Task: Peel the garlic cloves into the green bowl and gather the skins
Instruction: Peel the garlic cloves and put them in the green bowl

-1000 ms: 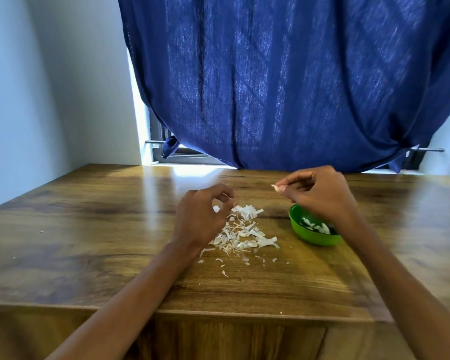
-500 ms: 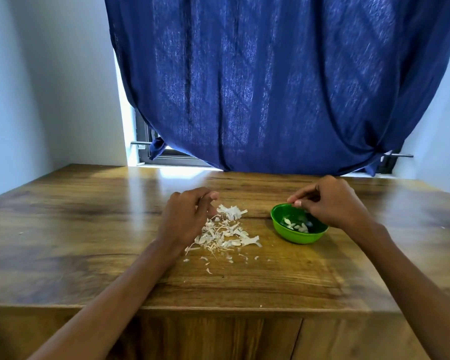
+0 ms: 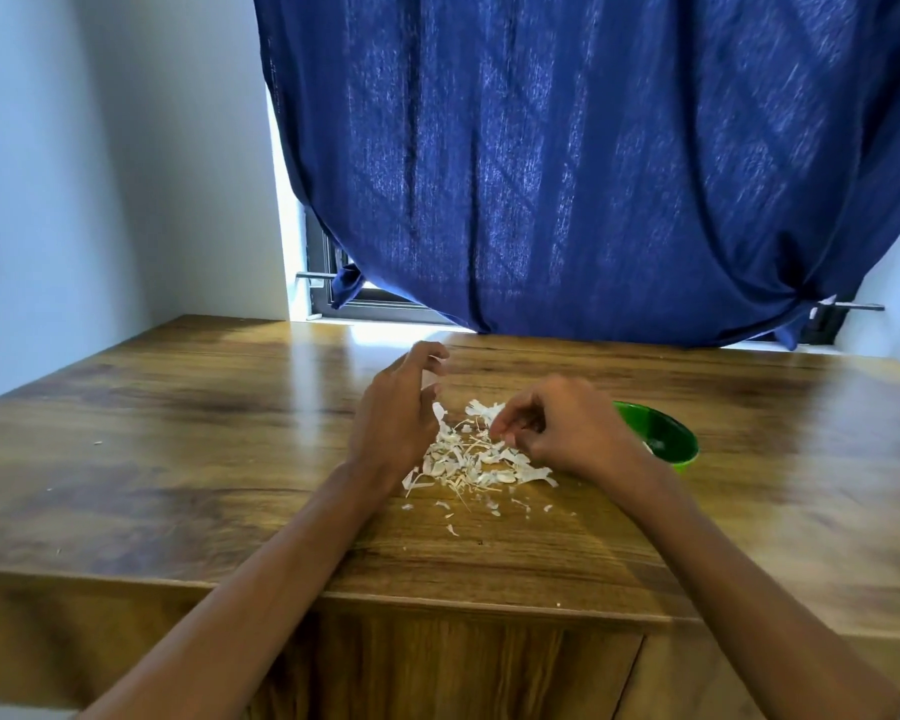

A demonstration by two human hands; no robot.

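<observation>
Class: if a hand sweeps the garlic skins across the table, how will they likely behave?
The garlic skins look thin and flaky, so probably very light and apt to scatter. Stray flakes already lie apart on the table, so some would likely slip past the sweep.

Two bare forearms reach forward, sleeveless to the frame edge, ending in the left hand [image 3: 393, 415] and right hand [image 3: 567, 431], both without rings.

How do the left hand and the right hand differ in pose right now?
The left hand stands on edge at the left side of the skin pile, fingers loosely spread and raised; the right hand reaches over the pile from the right, fingers curled down towards it. The right hand partly hides the green bowl; the left hand is well clear of it. Neither plainly holds a clove.
</observation>
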